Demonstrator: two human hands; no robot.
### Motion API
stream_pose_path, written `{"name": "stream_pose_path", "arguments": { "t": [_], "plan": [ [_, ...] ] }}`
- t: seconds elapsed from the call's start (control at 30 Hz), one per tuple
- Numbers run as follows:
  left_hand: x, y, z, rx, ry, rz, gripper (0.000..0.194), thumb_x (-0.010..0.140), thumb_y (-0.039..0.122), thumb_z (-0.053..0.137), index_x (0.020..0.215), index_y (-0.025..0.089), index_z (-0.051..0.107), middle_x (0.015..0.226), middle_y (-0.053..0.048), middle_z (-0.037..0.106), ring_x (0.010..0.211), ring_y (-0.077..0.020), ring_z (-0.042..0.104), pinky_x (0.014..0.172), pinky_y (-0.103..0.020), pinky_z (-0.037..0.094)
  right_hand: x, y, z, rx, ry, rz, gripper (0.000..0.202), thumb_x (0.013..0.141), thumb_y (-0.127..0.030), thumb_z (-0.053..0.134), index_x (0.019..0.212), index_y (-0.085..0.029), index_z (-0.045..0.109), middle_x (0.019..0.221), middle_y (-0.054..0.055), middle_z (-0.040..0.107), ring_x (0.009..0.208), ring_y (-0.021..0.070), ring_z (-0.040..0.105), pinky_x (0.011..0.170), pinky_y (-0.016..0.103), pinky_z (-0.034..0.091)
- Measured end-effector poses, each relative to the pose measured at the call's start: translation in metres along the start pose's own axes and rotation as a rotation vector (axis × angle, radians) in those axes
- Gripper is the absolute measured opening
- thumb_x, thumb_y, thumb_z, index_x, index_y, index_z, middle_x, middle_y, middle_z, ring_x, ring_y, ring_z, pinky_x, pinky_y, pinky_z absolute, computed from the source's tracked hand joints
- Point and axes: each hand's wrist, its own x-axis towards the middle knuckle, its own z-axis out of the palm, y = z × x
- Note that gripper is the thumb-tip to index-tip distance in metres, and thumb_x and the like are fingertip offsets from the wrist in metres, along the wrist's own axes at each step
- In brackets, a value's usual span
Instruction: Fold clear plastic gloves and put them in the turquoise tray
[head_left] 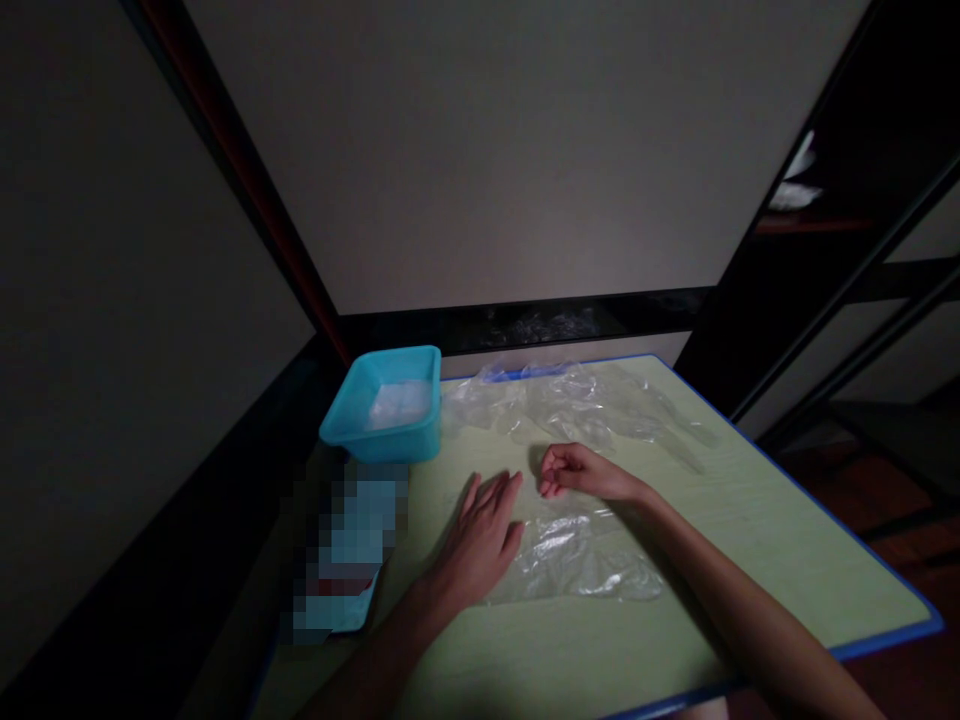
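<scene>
A clear, thin plastic piece (574,560), wrinkled and shiny, lies flat on the table in front of me; I cannot tell whether it is a bag or a glove. My left hand (484,530) rests palm down at its left side, fingers stretched out. Near its far edge is my right hand (566,472), with fingers curled in towards the thumb. Whatever those fingers hold, if anything, is too small to make out. Beyond both hands, more crumpled clear plastic (570,400) is spread along the back of the table, with narrow strip-like ends at the right.
A turquoise plastic basin (382,445) with something white inside stands at the table's back left corner. Nearer me lies a blurred-out light blue object (360,530) at the left edge. The pale green table (780,560) has a blue rim. Behind it rises a panelled wall (525,160).
</scene>
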Motion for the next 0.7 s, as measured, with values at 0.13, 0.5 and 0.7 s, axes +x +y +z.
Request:
{"name": "stream_pose_path", "arguments": {
  "t": [0.13, 0.5, 0.7],
  "plan": [
    [0.0, -0.002, 0.0, -0.024, 0.002, -0.022, 0.051, 0.081, 0.018, 0.042, 0.129, 0.014, 0.025, 0.129, -0.012, 0.045, 0.124, -0.0196, 0.034, 0.106, -0.045, 0.018, -0.009, -0.005, -0.01, 0.0, -0.047, 0.064, 0.028, 0.07, -0.038, 0.064, 0.074, -0.013, 0.051, 0.066, 0.003, 0.063, 0.06, 0.0126, 0.061, 0.058, 0.026, 0.049],
    [0.007, 0.01, -0.004, -0.139, -0.011, -0.044, 0.051, 0.082, 0.023, 0.043, 0.13, 0.011, 0.029, 0.138, -0.013, 0.033, 0.127, -0.021, 0.027, 0.105, -0.04, 0.025, -0.015, -0.02, -0.011, 0.021, -0.079, 0.078, 0.029, 0.073, -0.039, 0.061, 0.075, -0.013, 0.048, 0.069, 0.004, 0.065, 0.06, 0.0117, 0.062, 0.057, 0.024, 0.049],
    [0.009, 0.018, 0.0, -0.059, -0.091, 0.108, 0.058, 0.084, 0.031, 0.044, 0.134, 0.011, 0.023, 0.142, -0.012, 0.025, 0.13, -0.0203, 0.019, 0.106, -0.037, 0.024, -0.015, -0.013, -0.008, 0.063, -0.246, 0.178, 0.033, 0.07, -0.041, 0.065, 0.074, -0.012, 0.049, 0.068, 0.003, 0.064, 0.057, 0.0107, 0.062, 0.054, 0.021, 0.048]
  ]
}}
